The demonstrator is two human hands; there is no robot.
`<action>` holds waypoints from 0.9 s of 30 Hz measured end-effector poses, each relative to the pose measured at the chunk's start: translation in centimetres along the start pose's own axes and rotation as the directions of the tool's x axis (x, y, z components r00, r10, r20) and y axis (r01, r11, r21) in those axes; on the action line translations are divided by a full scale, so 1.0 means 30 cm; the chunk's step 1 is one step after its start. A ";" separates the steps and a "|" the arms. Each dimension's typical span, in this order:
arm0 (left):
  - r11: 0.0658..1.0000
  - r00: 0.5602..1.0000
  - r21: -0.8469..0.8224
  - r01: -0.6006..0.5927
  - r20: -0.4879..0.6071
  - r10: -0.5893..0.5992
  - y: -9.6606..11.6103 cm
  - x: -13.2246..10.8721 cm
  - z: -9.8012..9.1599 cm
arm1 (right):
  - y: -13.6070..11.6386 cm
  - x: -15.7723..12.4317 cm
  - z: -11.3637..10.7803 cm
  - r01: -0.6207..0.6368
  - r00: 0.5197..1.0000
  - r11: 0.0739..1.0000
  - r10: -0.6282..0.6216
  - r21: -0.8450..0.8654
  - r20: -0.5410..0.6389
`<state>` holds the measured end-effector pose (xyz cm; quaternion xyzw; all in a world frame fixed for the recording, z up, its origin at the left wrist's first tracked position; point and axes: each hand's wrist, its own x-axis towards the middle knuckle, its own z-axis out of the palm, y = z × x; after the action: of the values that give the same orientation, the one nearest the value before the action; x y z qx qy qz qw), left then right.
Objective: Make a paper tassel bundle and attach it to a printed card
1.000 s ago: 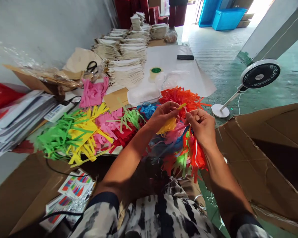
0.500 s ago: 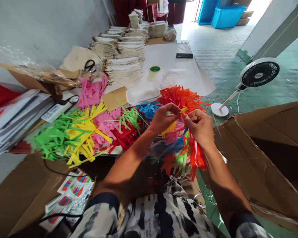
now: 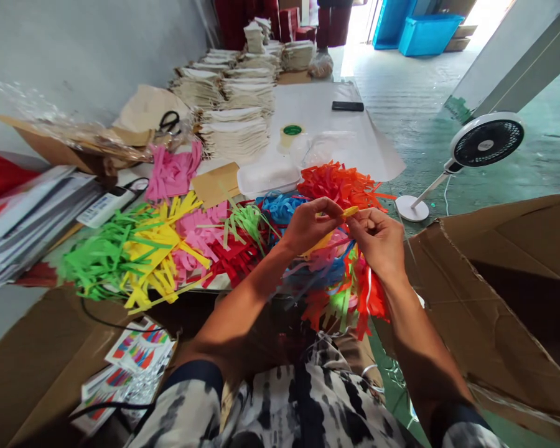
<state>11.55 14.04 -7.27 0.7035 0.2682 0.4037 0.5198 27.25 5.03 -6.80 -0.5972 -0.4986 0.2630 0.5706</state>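
Observation:
My left hand (image 3: 313,223) pinches one end of a twisted yellow paper tassel (image 3: 350,212). At its other side my right hand (image 3: 378,239) closes thumb and fingers on the same piece. Beneath my hands hang tassels in orange, green, pink and blue (image 3: 333,270), with a white string (image 3: 369,283) running down among them. Just beyond lies a pile of orange fringed paper (image 3: 340,185). To the left are fringed heaps in blue (image 3: 280,207), red (image 3: 233,256), pink (image 3: 198,233), yellow (image 3: 156,252) and green (image 3: 105,258). The exact grip of the fingertips is partly hidden.
Stacks of off-white cloth-like bundles (image 3: 236,134) fill the back of the table. Tape (image 3: 292,130), a black phone-like object (image 3: 348,106), a white tray (image 3: 268,178) and scissors (image 3: 169,122) lie nearby. A fan (image 3: 486,143) and an open cardboard box (image 3: 485,298) stand at the right.
The yellow tassel has turned slightly and shows more between my fingers. My right hand has shifted a little right and down; the left has barely moved.

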 end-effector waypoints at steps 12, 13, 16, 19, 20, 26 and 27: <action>0.998 0.997 -0.060 0.020 0.081 -0.015 0.015 -0.008 0.005 | -0.007 0.004 -0.004 -0.022 0.999 0.997 0.025 0.073 -0.040; 0.998 0.996 -0.054 0.013 0.085 -0.008 0.013 -0.010 0.007 | -0.006 0.004 -0.004 -0.021 0.999 0.997 0.025 0.081 -0.044; 0.999 0.994 -0.045 -0.021 0.105 0.025 0.006 -0.015 0.015 | -0.004 0.005 -0.003 -0.014 0.998 0.995 0.020 0.095 -0.061; 0.999 0.991 -0.038 -0.025 0.132 0.030 0.003 -0.014 0.022 | -0.001 0.006 -0.004 -0.011 0.997 0.995 0.018 0.096 -0.070; 0.999 0.991 -0.050 -0.019 0.134 0.026 0.004 -0.012 0.024 | 0.000 0.006 -0.004 -0.010 0.997 0.996 0.017 0.093 -0.074; 0.996 0.995 -0.090 -0.027 0.089 0.035 0.019 -0.003 0.024 | 0.007 0.006 -0.012 -0.008 0.997 0.991 0.018 0.134 -0.080; 0.996 0.996 -0.082 -0.033 0.079 0.039 0.021 -0.003 0.023 | 0.009 0.006 -0.013 -0.009 0.997 0.990 0.020 0.141 -0.078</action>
<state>12.06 13.40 -6.80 0.7023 0.2178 0.3950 0.5508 27.73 5.06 -6.92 -0.5690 -0.4515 0.2778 0.6286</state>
